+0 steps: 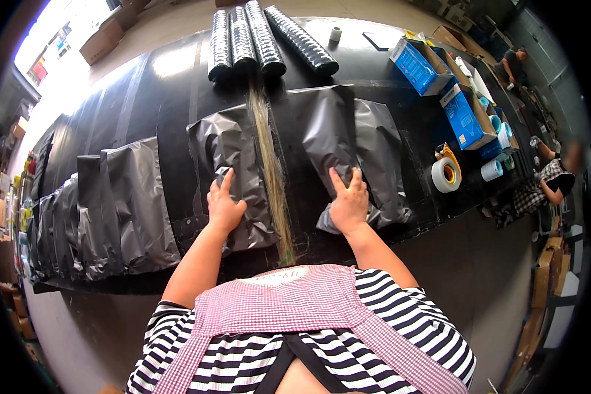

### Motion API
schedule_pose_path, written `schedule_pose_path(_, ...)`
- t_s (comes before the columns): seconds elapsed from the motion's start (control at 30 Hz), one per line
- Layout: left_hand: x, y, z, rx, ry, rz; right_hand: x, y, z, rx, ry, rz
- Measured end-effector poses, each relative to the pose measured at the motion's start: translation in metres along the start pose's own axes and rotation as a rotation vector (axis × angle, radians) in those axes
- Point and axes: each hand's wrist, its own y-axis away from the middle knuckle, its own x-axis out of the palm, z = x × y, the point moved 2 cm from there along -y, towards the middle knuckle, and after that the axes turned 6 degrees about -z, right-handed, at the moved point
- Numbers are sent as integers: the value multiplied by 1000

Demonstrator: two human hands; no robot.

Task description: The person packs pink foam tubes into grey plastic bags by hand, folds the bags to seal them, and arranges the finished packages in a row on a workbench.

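Note:
My left hand (226, 205) lies on a dark grey plastic bag (233, 148), its fingers apart. On the other side of a strip of clear tape (269, 174) stuck down the black table, my right hand (349, 202) touches a second grey plastic bag (325, 128). Its fingers are spread too, and neither hand grips anything that I can see. Partly under the second bag, to its right, is another grey bag (379, 144). Further left, a row of grey bags (138, 203) lies overlapping along the table.
Several black bubble-wrap rolls (302, 43) lie at the table's far side. To the right are blue cardboard boxes (466, 118), an orange tape dispenser (446, 172) and light-blue rolls (492, 171). Two other people, one in a checked garment (532, 194), are beyond the table's right side.

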Motion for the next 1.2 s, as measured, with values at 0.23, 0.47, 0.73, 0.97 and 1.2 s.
schedule_pose_path(0.23, 54, 9, -84, 56, 30, 22, 11, -3, -57, 87, -37, 263)
schedule_pose_path(0.47, 96, 33, -127, 0, 60, 104, 7, -8, -60, 75, -135, 309)
schedule_pose_path(0.73, 6, 29, -63, 246, 148, 42, -25, -1, -37, -147, -221, 27)
schedule_pose_path(0.97, -149, 65, 160, -357, -450, -327, -38, 2, 111, -348, -827, 259)
schedule_pose_path(1.2, -87, 50, 150, -230, -43, -162, 22, 0, 157, -288, -288, 152)
